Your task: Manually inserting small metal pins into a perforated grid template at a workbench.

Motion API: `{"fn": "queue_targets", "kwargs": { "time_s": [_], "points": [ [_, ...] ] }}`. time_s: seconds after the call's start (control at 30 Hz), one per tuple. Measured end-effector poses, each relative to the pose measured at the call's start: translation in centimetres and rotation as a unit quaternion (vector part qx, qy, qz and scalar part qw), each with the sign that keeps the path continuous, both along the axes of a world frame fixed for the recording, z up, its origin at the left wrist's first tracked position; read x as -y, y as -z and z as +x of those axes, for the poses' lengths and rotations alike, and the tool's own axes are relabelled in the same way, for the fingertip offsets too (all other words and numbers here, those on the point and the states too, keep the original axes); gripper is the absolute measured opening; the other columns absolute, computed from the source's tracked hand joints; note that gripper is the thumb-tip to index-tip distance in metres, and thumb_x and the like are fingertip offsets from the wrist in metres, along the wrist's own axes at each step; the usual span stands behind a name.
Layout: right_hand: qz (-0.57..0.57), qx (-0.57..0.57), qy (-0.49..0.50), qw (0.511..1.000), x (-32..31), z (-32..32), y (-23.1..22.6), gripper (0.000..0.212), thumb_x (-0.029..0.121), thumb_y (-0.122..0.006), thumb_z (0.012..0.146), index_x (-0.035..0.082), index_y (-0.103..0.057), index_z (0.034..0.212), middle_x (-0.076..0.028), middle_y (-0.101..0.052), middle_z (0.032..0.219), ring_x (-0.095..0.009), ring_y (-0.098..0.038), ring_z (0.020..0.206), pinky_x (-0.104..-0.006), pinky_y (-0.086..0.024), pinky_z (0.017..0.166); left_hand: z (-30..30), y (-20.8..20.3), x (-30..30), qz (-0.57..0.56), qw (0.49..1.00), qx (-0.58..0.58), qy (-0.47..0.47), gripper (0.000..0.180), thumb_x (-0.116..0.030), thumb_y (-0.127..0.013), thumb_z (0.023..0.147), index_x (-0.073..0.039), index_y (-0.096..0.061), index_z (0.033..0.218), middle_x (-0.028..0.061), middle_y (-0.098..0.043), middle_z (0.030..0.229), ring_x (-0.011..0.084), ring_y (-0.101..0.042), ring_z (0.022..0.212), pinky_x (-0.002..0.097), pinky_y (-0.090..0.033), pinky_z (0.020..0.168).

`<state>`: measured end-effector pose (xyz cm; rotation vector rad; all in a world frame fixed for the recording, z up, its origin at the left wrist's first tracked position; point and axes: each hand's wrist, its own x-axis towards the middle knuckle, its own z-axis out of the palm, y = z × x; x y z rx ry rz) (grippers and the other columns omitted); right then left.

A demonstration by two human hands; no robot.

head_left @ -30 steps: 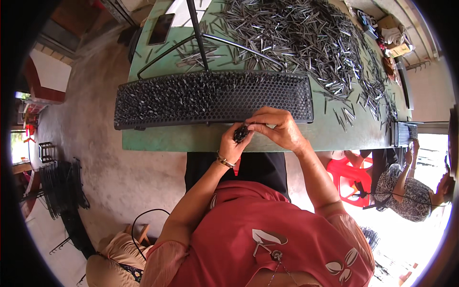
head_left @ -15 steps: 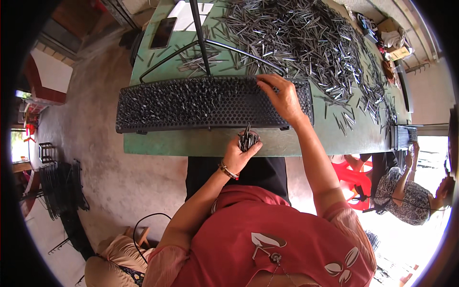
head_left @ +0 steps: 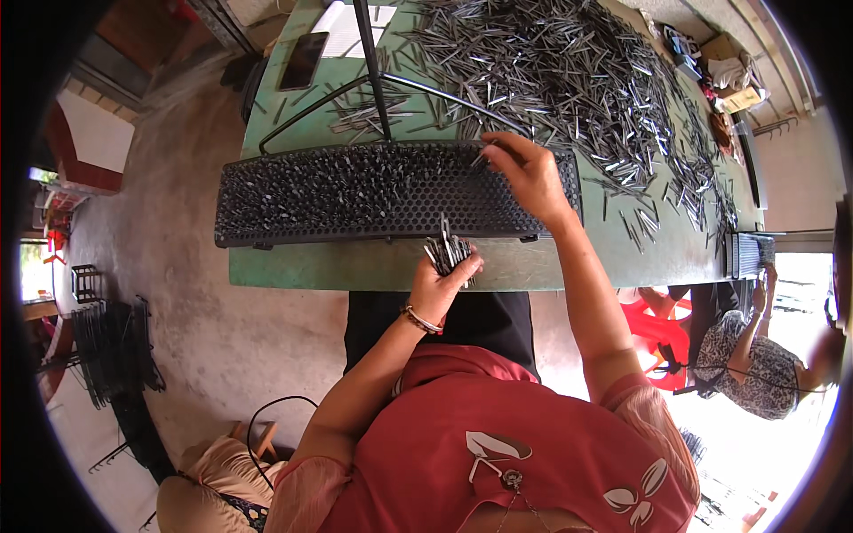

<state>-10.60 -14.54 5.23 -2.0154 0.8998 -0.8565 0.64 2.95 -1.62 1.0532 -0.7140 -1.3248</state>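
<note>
A long black rack [head_left: 444, 200] with a perforated face lies along the near edge of the green table [head_left: 355, 266]. Small dark pieces [head_left: 293, 191] stand densely in the holes of its left and middle parts; bare holes show farther right. Just below the front rim, my left hand [head_left: 437, 289] is closed around a bundle of slim dark strips [head_left: 450, 255], their ends fanning upward. Over the right part of the rack is my right hand [head_left: 531, 182], thumb and forefinger pinching what looks like one slim dark strip [head_left: 480, 162].
A large pile of similar strips [head_left: 551, 71] covers the table beyond the rack. Behind the rack rises a black metal frame [head_left: 382, 107]. A phone [head_left: 303, 61] and paper [head_left: 355, 35] lie far left. At right, another person [head_left: 751, 364] works near a red chair [head_left: 656, 338].
My right hand has lifted slightly off the rack's face and turned. The bundle in my left hand has risen and spread, more of its ends now showing.
</note>
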Motion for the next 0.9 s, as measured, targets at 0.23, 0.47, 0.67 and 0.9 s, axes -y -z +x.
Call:
{"fn": "queue_targets", "kwargs": {
  "time_s": [0.23,0.47,0.67,0.9],
  "points": [
    [0.250,0.021,-0.094,0.964,-3.4,-0.6,-2.4,0.029,0.017,-0.064,0.089,0.000,-0.063,0.112,-0.002,-0.065,0.084,-0.006,-0.056,0.071,-0.0215,-0.048,0.065,1.5,-2.7,1.1,0.082,0.975,-0.190,-0.081,0.017,-0.009,-0.064,0.086,-0.001,-0.059,0.100,0.0086,-0.066,0.087,0.0134,-0.061,0.070,0.0257,-0.050,0.063],
    [0.299,-0.013,-0.121,0.946,-4.7,-1.1,-1.2,0.028,0.013,-0.063,0.089,0.000,-0.063,0.113,-0.001,-0.064,0.082,-0.006,-0.055,0.073,-0.0221,-0.048,0.067,1.1,-3.1,1.0,0.071,0.993,-0.092,-0.026,0.014,-0.011,-0.064,0.085,-0.001,-0.061,0.095,0.0075,-0.065,0.082,0.0140,-0.061,0.067,0.0270,-0.050,0.060],
    [0.284,-0.031,-0.129,0.950,-4.6,-1.5,-0.4,0.028,0.010,-0.061,0.089,0.000,-0.062,0.115,-0.001,-0.064,0.085,-0.006,-0.055,0.076,-0.0222,-0.048,0.068,0.8,-3.4,1.0,0.113,0.991,-0.064,-0.040,0.012,-0.012,-0.065,0.085,-0.001,-0.063,0.089,0.0056,-0.065,0.078,0.0121,-0.061,0.063,0.0253,-0.049,0.057],
    [0.252,-0.082,-0.135,0.955,-4.3,-1.7,-0.8,0.023,0.011,-0.061,0.089,0.000,-0.064,0.110,-0.004,-0.064,0.086,-0.008,-0.057,0.078,-0.0244,-0.049,0.069,1.3,-3.4,1.2,0.143,0.988,-0.051,-0.042,0.015,-0.015,-0.067,0.083,-0.001,-0.063,0.086,0.0038,-0.064,0.075,0.0111,-0.060,0.060,0.0238,-0.048,0.053]
  ]
}}
